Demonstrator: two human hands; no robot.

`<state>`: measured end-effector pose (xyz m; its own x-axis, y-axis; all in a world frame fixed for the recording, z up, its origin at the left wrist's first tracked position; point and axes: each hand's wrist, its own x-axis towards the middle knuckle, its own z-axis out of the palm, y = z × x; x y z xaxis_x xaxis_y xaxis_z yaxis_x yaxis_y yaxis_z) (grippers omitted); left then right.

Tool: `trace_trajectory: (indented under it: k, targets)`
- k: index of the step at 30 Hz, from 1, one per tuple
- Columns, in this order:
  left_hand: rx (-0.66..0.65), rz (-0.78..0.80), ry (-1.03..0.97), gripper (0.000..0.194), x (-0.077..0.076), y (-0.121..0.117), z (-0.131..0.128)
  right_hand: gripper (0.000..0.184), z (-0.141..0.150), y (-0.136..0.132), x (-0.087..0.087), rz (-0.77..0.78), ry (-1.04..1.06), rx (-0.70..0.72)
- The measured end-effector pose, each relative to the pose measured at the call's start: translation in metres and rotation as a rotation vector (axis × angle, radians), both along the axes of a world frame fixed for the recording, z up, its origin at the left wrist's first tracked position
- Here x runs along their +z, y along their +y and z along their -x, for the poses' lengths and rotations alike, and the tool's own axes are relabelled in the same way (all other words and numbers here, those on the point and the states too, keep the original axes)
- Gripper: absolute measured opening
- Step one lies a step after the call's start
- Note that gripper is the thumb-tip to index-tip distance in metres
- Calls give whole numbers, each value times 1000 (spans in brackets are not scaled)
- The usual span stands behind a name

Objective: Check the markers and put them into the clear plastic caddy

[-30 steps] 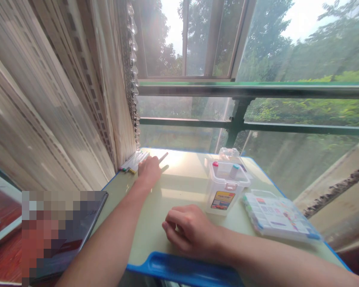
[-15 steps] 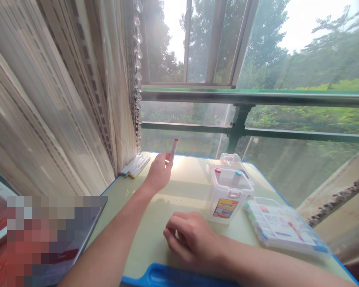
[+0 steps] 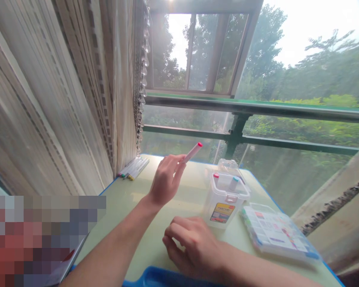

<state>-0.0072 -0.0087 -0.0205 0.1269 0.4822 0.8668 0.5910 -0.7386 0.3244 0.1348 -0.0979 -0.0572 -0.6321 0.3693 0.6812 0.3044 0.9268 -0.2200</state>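
Observation:
My left hand (image 3: 167,179) is closed around a marker (image 3: 192,153) with a white barrel and a red end, pinched between thumb and fingers above the table. The marker tilts up toward the right. Resting on the table near its front edge, my right hand (image 3: 194,243) is loosely curled, with nothing visible in it. Just beyond it stands a clear plastic marker box (image 3: 218,199) with a yellow label, its lid (image 3: 228,164) folded back. Inside the box, a red-ended marker (image 3: 215,176) and a teal-ended marker (image 3: 234,182) stand upright.
Several white markers (image 3: 136,167) lie at the table's far left corner by the curtain (image 3: 124,99). A flat clear case (image 3: 279,235) lies at the right. A blue tray (image 3: 155,275) runs along the front edge of the pale table (image 3: 143,239). Windows and a railing stand behind.
My left hand has moved right toward the marker box, and the marker in it has tipped from nearly upright to slanting right. My right hand has stayed in place; the view has shifted slightly.

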Motion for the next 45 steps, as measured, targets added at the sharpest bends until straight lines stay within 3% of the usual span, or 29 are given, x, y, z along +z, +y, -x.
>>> trace_trajectory:
  k: [3,5,7,9,11,16,21,26,34,41,45]
  targets:
    - [-16,-126,65,25,2,-6,-2,11,-28,-6,28,-228,26,10]
    - [-30,-190,72,26,4,-10,-3,18,-55,-7,46,-322,185,-126]
    - [-60,-242,65,26,7,-14,-6,26,-81,0,61,-317,492,-372]
    - [-97,-279,57,25,10,-18,-11,27,-101,11,72,-290,700,-462]
    - [-135,-297,75,24,12,-22,-17,33,-111,21,77,-286,744,-499]
    - [-187,-353,242,23,17,-30,-29,49,-114,26,64,-229,626,-435]
    - [-146,-423,322,27,19,-37,-31,37,-113,14,55,-352,486,-392]
    - [-155,-420,336,25,21,-41,-31,31,-114,12,55,-353,427,-397]
    - [-262,-254,229,21,22,-35,-17,15,-114,15,44,-271,632,-415]
    - [-329,-211,120,20,21,-38,-18,14,-112,18,35,-205,687,-553]
    - [-439,-123,23,21,20,-40,-20,13,-110,20,34,-143,720,-538]
